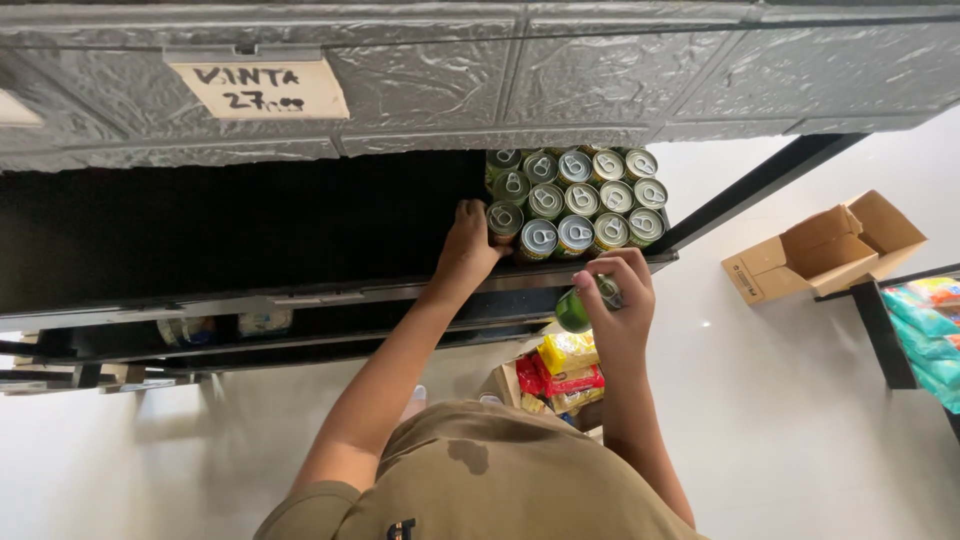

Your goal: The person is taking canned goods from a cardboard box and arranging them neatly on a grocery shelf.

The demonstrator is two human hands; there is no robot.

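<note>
Best done slowly: right hand [620,300] wrapped around a green metal drink can with a silver pull-tab lid [583,306], held just below the front edge of the black shelf [250,230]. Left hand [468,245] up on that shelf, fingers curled against the leftmost front can of the block of green cans standing in rows [580,197]. Worth bracing that block while seating the held can upright in the open space beside it. Below, colourful snack packets in a box [560,375]; off right, an open brown cardboard box [825,250] on the white floor [780,400]. Overhead, grey embossed panelling [600,70] with a handwritten paper label [260,88], crowding the reach
</note>
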